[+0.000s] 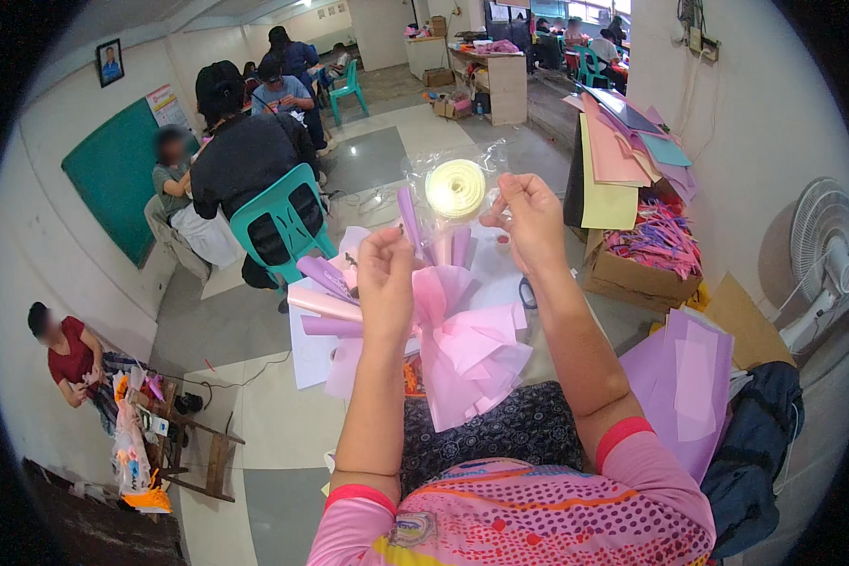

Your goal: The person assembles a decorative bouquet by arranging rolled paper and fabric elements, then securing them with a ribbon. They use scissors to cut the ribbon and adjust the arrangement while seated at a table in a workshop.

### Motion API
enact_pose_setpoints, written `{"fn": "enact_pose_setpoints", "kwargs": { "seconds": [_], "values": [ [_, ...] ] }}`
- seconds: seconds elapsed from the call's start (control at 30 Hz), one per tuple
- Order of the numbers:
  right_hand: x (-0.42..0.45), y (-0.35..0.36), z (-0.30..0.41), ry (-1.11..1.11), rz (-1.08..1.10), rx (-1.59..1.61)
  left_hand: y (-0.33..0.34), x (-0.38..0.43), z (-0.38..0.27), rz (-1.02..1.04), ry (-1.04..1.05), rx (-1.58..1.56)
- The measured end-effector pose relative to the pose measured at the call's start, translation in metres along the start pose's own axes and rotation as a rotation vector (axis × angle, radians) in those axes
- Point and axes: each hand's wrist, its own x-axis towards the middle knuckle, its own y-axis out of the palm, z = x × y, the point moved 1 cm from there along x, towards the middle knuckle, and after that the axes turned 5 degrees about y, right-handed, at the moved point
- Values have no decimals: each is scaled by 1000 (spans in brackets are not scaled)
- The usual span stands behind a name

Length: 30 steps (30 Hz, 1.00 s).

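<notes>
My right hand (527, 221) pinches the edge of a clear plastic bag (494, 157). Inside the bag lies a coiled roll of pale yellow ribbon (455, 188). My left hand (385, 277) is raised left of the bag with its fingers curled together; whether they grip the bag's edge is unclear. Below my hands, a pink wrapping-paper bouquet (467, 339) rests at the near edge of the white table (310, 364), partly over my lap. Rolled purple paper (325, 277) and pale pink paper (324, 303) stick out beside my left wrist, which hides part of them.
Scissors (528, 293) lie by my right forearm. To the right are a cardboard box (637, 283) of pink and purple strips, stacked coloured sheets (612, 145) and a standing fan (824, 240). A green plastic chair (283, 226) with a seated person is ahead left. Other people sit farther off.
</notes>
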Motion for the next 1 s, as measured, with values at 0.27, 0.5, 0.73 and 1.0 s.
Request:
{"fn": "enact_pose_setpoints", "kwargs": {
  "seconds": [0.27,0.5,0.73,1.0],
  "values": [
    [-4,-2,-7,-26,9,-15,2,-1,-3,123,-90,110],
    [-10,-15,-20,123,190,79,10,12,-14,67,79,56],
    [6,-31,36,-297,229,-393,7,18,-44,358,327,688],
    [-8,19,41,-68,670,-661,22,19,-47,343,775,925]
  ]
}}
